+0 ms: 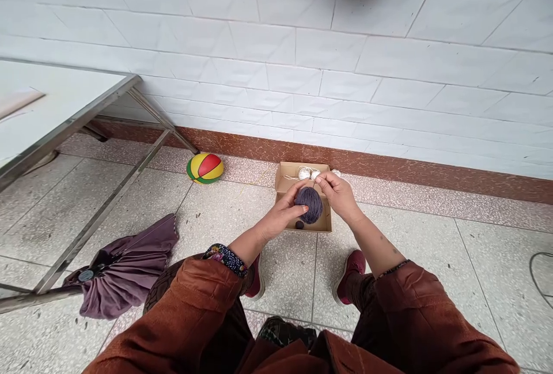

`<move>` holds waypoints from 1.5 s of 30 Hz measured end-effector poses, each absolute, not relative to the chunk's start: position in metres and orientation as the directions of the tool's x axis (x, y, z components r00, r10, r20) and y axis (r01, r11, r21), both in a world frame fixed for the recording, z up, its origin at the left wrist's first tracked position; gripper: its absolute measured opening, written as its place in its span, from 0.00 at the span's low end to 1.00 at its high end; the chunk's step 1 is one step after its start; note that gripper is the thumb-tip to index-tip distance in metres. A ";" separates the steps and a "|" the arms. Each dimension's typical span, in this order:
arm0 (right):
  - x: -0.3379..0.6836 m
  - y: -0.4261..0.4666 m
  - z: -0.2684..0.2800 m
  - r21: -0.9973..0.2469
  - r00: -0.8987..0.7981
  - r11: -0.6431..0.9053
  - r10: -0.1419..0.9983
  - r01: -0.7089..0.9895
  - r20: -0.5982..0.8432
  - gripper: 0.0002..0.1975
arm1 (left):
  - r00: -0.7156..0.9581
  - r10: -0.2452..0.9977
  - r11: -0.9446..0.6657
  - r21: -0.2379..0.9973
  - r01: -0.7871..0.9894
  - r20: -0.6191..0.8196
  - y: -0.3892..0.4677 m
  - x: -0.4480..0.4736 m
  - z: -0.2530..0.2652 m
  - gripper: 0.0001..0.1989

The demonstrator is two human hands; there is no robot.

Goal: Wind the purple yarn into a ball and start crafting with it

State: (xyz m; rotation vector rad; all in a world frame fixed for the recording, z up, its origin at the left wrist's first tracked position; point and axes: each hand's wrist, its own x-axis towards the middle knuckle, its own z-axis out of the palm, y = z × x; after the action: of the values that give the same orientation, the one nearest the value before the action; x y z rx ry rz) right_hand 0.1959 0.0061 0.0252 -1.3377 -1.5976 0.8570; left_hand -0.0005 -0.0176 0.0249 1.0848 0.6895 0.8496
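A ball of dark purple-grey yarn is held in my left hand, fingers wrapped round its left side. Just above and to the right of it, my right hand pinches a strand of the yarn at the ball's top. Below both hands lies an open cardboard box on the floor. Small balls of white yarn with loose strands rest in its far part. A small dark ball sits in the near part, partly under the held yarn.
A striped ball in red, yellow and green lies by the wall. To the left stands a metal-framed table, with purple pleated cloth at its foot. My red shoes flank the box's near side. A cable lies at far right.
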 end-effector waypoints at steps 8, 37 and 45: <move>0.190 0.000 0.003 -0.851 -0.182 0.174 0.979 0.496 0.094 0.13 | 0.620 0.774 0.503 0.718 -0.481 -0.126 -0.013 -0.005 0.030 0.28; 0.195 0.004 0.025 -0.889 -0.132 0.262 0.965 0.376 0.228 0.11 | 0.557 0.824 0.154 0.987 -0.040 -0.106 -0.007 -0.005 0.018 0.42; 0.187 0.000 0.005 -0.853 -0.166 0.148 0.983 0.500 0.073 0.11 | 0.515 0.852 0.374 0.796 -0.476 -0.093 -0.003 -0.007 0.022 0.25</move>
State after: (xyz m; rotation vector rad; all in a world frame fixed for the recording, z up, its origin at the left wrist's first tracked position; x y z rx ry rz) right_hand 0.1873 0.0000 0.0048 -1.4262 -1.7603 0.9213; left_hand -0.0067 -0.0030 0.0216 0.7935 0.5504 0.9072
